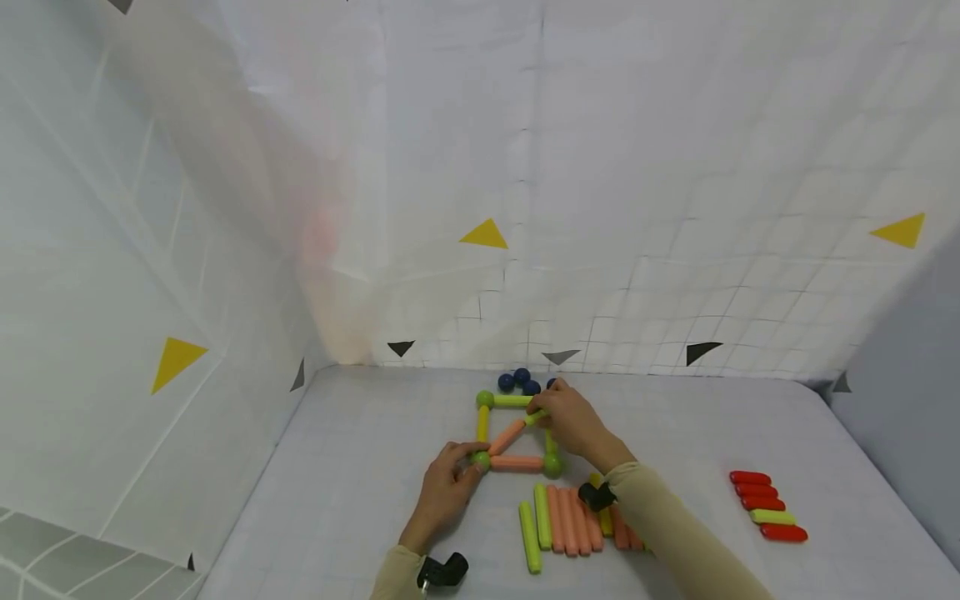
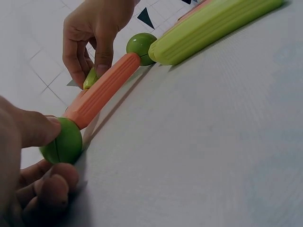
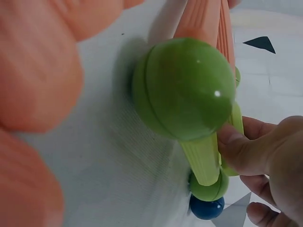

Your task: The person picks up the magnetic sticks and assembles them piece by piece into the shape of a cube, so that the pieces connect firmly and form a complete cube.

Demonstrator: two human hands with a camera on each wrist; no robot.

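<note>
Green balls and magnetic-looking rods form a four-sided frame on the table. My left hand (image 1: 446, 487) holds the near-left green ball (image 2: 61, 142) between thumb and fingers. An orange rod (image 1: 516, 463) joins it to the near-right green ball (image 1: 552, 464). A yellow rod (image 1: 482, 423) makes the left side and a yellow-green rod (image 1: 512, 401) the far side. From the held ball, a diagonal orange rod (image 1: 507, 436) slants across the frame. At its far end my right hand (image 1: 573, 421) pinches a short-looking yellow-green rod (image 1: 536, 417). The far-right corner is hidden behind that hand in the head view.
Several dark blue balls (image 1: 522, 377) lie behind the frame. In front is a row of orange rods (image 1: 570, 521) with yellow-green ones, partly under my right forearm. Red rods (image 1: 761, 503) and one yellow-green rod (image 1: 773, 517) lie at the right. White sheeted walls stand behind and left.
</note>
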